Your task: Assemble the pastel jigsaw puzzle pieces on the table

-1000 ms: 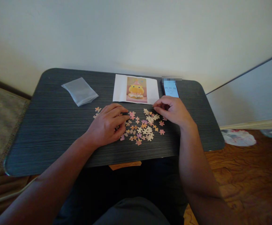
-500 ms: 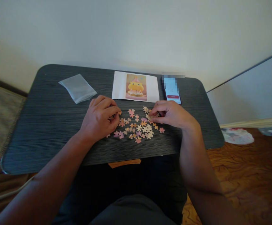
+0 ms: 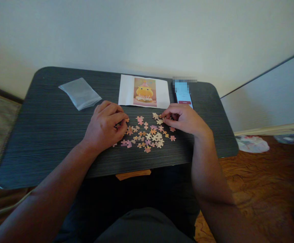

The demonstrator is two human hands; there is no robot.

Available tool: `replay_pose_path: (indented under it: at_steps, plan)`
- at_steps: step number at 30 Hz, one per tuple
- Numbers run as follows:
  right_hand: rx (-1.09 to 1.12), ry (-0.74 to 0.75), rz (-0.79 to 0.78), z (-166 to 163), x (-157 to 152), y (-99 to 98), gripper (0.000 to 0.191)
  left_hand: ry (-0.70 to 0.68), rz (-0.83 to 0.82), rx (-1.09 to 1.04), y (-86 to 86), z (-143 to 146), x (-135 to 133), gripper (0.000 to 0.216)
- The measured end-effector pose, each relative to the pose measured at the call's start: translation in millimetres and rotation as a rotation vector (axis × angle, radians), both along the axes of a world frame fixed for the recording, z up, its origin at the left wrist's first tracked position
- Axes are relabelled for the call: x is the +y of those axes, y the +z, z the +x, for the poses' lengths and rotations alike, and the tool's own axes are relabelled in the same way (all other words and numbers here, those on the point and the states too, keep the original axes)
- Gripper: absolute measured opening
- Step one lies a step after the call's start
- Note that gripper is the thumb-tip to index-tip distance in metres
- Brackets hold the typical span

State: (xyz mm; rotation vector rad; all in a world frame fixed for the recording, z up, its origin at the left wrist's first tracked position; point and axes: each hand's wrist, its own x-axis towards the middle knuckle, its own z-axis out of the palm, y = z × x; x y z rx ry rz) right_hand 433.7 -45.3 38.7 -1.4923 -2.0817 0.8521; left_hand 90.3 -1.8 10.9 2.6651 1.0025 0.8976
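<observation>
A loose spread of small jigsaw puzzle pieces [image 3: 157,136] in cream, pink, orange and purple lies on the dark table [image 3: 48,141]. My right hand [image 3: 185,118] is at the right back of the spread, its thumb and forefinger closed on a cream puzzle piece [image 3: 160,121]. At the left edge rests my left hand [image 3: 106,125], fingers loosely curled, with a gap between thumb and forefinger. An orange piece [image 3: 127,120] peeks out by its forefinger tip. Other pieces lie partly hidden under this hand.
Behind the pieces lies a white sheet [image 3: 126,89] with a printed picture of a yellow cartoon figure and a cake. A clear plastic bag [image 3: 81,94] is at the left back. A lit phone [image 3: 182,92] lies at the right back, partly covered by my right hand.
The view has shifted slightly, so everything sits a little further left and up. My right fingers have moved slightly among the pieces at the back right. My left hand stays in place.
</observation>
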Motion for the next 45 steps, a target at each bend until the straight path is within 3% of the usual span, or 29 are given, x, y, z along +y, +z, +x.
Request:
replay_pose_path:
  at_steps: [10,28,38,45]
  plan:
    - [0.020,0.058,-0.213,1,-5,3.1,0.029,-0.001,0.007,-0.010,-0.7,0,-1,0.016]
    - [0.017,0.051,-0.137,1,-4,5.9,0.012,-0.001,-0.047,0.009,-2.5,-2,0,0.019]
    - [0.055,-0.014,-0.175,2,-5,5.1,0.012,0.168,-0.055,0.074,4.8,-9,0,0.021]
    - [0.059,-0.029,-0.181,1,-6,7.2,0.014,0.227,-0.182,0.086,1.9,-11,4,0.024]
